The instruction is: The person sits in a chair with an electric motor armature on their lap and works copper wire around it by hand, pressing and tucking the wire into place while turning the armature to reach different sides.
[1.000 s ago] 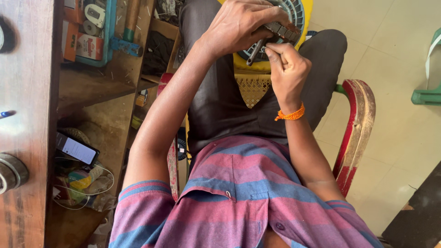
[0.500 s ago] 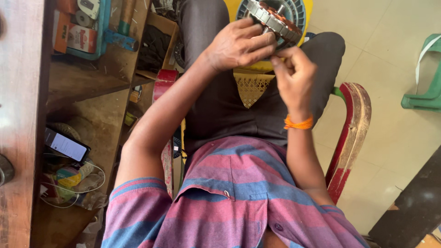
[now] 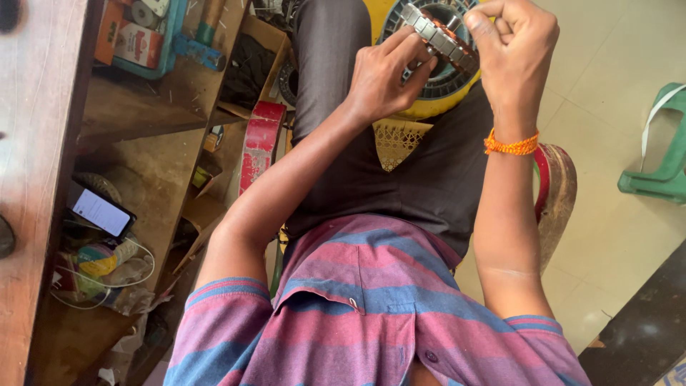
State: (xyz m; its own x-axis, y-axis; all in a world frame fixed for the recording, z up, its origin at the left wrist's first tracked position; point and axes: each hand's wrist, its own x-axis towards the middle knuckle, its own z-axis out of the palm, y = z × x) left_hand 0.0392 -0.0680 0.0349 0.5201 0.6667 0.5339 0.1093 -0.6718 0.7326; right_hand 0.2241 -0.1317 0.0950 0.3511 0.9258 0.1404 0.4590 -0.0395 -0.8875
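Observation:
A round metal motor stator point(image 3: 437, 34) with copper windings rests on a yellow plastic piece point(image 3: 429, 107) over my lap. My left hand point(image 3: 386, 71) grips the stator's near rim, fingers curled on its metal teeth. My right hand point(image 3: 514, 39), wearing an orange thread wristband point(image 3: 511, 145), is closed in a fist at the stator's right edge, pinching something too small to make out. The stator's far part is cut off by the frame's top edge.
A wooden shelf unit point(image 3: 121, 121) stands at my left with a phone point(image 3: 103, 213), tape rolls, wires and boxes. I sit on a red-rimmed chair point(image 3: 554, 186). A green plastic stool point(image 3: 661, 168) is on the tiled floor at the right.
Both hands and the stator sit higher and closer in the view. My right hand has moved from the near side to the stator's right edge and is raised.

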